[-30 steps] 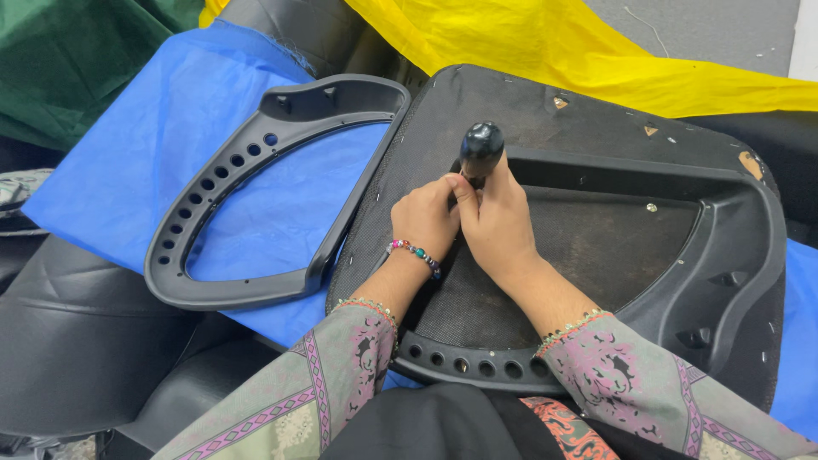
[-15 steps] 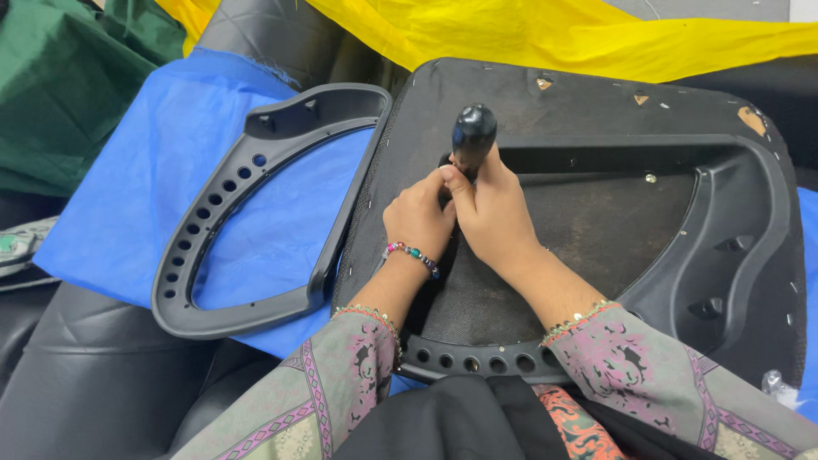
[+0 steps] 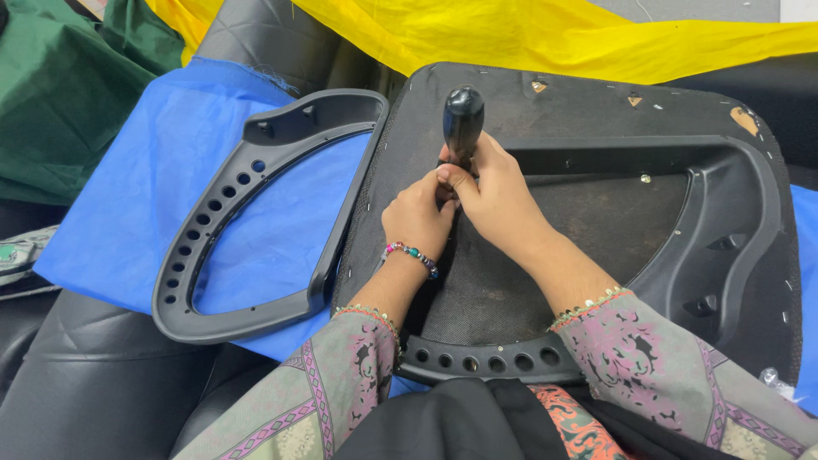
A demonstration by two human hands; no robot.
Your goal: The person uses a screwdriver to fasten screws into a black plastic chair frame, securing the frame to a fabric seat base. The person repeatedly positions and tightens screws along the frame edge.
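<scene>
Work surface is black quilted vinyl (image 3: 77, 375), lower left of frame, draped with cloth: blue sheet (image 3: 170, 187) centre-left, green fabric (image 3: 60, 85) upper left, yellow fabric (image 3: 545, 38) across the top. No packages or signs readable; a small patterned item at the left edge is too cut off to identify.

Black seat panel (image 3: 588, 106) fills centre-right, fabric-covered, with a black plastic frame (image 3: 733, 221) with a row of holes seated on it. A second, loose frame (image 3: 221, 221) lies on the blue sheet, just left of the panel.

Right hand (image 3: 494, 200) is closed around a black-handled tool (image 3: 463, 119), held upright, tip down on the panel at upper centre. Left hand (image 3: 417, 217) is curled, fingertips pinching at the tool's base, touching the right hand. Beaded bracelet (image 3: 411, 252) on the left wrist.
</scene>
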